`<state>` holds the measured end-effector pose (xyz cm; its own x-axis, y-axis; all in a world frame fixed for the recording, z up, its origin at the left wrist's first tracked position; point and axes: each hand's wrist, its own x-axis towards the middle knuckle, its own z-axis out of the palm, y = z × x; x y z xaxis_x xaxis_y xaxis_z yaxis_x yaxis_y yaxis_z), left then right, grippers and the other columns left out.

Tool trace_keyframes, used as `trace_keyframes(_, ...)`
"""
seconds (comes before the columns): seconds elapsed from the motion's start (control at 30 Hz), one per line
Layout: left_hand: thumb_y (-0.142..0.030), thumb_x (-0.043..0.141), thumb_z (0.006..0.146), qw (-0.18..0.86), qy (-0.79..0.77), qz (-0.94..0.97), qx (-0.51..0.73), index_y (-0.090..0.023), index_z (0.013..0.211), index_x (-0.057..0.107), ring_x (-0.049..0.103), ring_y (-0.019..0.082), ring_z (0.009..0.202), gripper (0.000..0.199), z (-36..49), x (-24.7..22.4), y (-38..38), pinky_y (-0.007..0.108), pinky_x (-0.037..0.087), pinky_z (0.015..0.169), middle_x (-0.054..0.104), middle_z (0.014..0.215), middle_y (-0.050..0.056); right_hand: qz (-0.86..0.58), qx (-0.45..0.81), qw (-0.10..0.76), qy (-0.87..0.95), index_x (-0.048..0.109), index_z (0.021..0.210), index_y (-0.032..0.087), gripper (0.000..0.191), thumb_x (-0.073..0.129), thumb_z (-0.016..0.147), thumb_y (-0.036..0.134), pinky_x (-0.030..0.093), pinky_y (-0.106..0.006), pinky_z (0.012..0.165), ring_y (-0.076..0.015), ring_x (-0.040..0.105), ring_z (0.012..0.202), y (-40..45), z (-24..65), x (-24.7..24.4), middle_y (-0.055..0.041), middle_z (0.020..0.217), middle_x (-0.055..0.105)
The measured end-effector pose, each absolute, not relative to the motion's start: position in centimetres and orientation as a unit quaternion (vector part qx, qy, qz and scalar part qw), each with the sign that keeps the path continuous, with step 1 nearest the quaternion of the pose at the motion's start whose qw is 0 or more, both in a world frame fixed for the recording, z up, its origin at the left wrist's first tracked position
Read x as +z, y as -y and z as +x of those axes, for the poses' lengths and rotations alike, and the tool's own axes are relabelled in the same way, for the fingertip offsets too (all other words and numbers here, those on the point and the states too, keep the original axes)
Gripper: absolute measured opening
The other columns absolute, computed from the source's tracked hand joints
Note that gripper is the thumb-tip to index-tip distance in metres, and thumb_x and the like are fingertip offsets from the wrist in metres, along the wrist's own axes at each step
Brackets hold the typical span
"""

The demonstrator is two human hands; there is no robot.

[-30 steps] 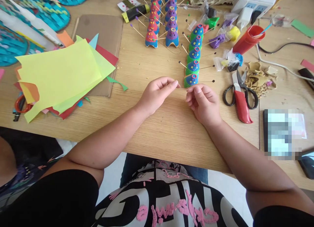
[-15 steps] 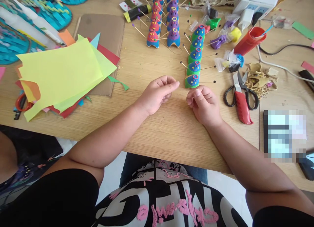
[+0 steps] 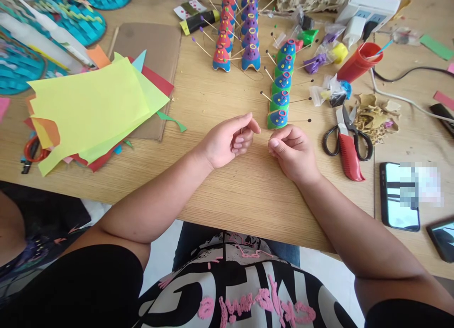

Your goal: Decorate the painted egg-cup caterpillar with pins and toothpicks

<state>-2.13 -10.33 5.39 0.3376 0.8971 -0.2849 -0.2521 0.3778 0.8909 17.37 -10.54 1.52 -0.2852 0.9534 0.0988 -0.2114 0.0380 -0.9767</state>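
My left hand (image 3: 230, 141) hovers over the table left of the painted egg-carton caterpillar (image 3: 282, 99), its fingers curled in and thumb beside the index finger. Anything within that hand is too small to make out. My right hand (image 3: 294, 153) is closed in a pinch just in front of the caterpillar's near end; what it may hold is hidden. The caterpillar is green and blue, with pink rings and dark-tipped sticks along its sides. Farther back stand a red-and-blue caterpillar (image 3: 222, 58) and a purple-and-blue caterpillar (image 3: 250, 56), also with sticks.
Yellow paper sheets (image 3: 92, 101) lie over cardboard (image 3: 145, 39) on the left. To the right are scissors (image 3: 345, 148), torn carton scraps (image 3: 376, 115), a red cup (image 3: 360, 63), clay pieces (image 3: 314, 63), a power strip (image 3: 369, 11) and a phone (image 3: 400, 195). Another person sits at left.
My left thumb has lifted and the index finger now bends forward beside it. My right thumb and fingers have shifted slightly in their pinch. The caterpillars stay in place.
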Motion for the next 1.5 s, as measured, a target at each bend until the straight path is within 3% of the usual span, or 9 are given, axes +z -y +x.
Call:
trace_keyframes(0.2,-0.049,0.089,0.078,0.709,-0.381,0.425,0.413,-0.021,0.082,0.066,0.033,0.005,0.049,0.037,-2.0,5.0,10.8,0.022,0.024,0.046,0.042,0.06,-0.008,-0.346,0.585,0.492,0.545,0.055,0.07,0.023,0.049,0.071,0.093,0.063,0.035,-0.024,0.05,-0.0092,0.042,0.053,10.6,17.5,1.6,0.0049,0.059,0.053)
trace_keyframes(0.47,-0.049,0.093,0.075,0.655,-0.37,0.484,0.447,-0.019,0.085,0.07,0.059,0.01,0.067,0.04,-1.5,4.8,11.0,0.023,0.045,0.062,0.063,0.072,-0.003,-0.352,0.626,0.469,0.513,0.063,0.083,0.023,0.04,0.083,0.084,0.057,0.042,-0.022,0.053,-0.0083,0.054,0.059,10.7,17.5,2.0,0.0035,0.072,0.066)
trace_keyframes(0.67,-0.047,0.092,0.078,0.623,-0.382,0.512,0.451,-0.019,0.087,0.072,0.066,0.012,0.079,0.036,-1.6,4.5,10.9,0.026,0.051,0.075,0.07,0.082,-0.001,-0.349,0.631,0.48,0.5,0.068,0.081,0.022,0.043,0.083,0.081,0.062,0.043,-0.022,0.052,-0.0094,0.057,0.061,10.6,17.4,2.3,0.002,0.072,0.067)
trace_keyframes(0.87,-0.044,0.095,0.075,0.59,-0.424,0.515,0.455,-0.021,0.086,0.073,0.064,0.012,0.074,0.034,-1.8,4.5,10.8,0.025,0.046,0.067,0.068,0.079,-0.001,-0.348,0.638,0.473,0.498,0.069,0.08,0.022,0.041,0.086,0.079,0.06,0.043,-0.022,0.051,-0.0088,0.056,0.059,10.5,17.6,2.2,0.0025,0.07,0.066)
trace_keyframes(1.0,-0.061,0.092,0.071,0.622,-0.401,0.517,0.43,-0.019,0.084,0.07,0.062,0.012,0.07,0.049,-1.9,4.9,10.8,0.025,0.043,0.063,0.067,0.076,0.0,-0.338,0.653,0.467,0.491,0.068,0.083,0.023,0.038,0.091,0.076,0.053,0.044,-0.021,0.051,-0.0083,0.056,0.059,10.5,17.6,2.1,0.0033,0.072,0.068)
trace_keyframes(1.2,-0.07,0.088,0.071,0.737,-0.332,0.494,0.321,-0.019,0.081,0.064,0.034,0.006,0.05,0.057,-2.1,5.2,11.1,0.025,0.021,0.049,0.048,0.061,-0.005,-0.289,0.681,0.443,0.506,0.068,0.084,0.021,0.035,0.093,0.076,0.045,0.043,-0.021,0.053,-0.0077,0.054,0.058,10.6,17.5,1.9,0.0048,0.069,0.064)
trace_keyframes(1.5,-0.068,0.091,0.068,0.737,-0.334,0.514,0.287,-0.018,0.069,0.056,0.033,0.006,0.054,0.061,-2.0,5.5,11.2,0.025,0.022,0.052,0.04,0.06,-0.006,-0.221,0.716,0.401,0.527,0.064,0.076,0.02,0.036,0.091,0.079,0.043,0.037,-0.024,0.057,-0.008,0.045,0.059,10.6,17.7,1.9,0.0064,0.066,0.056)
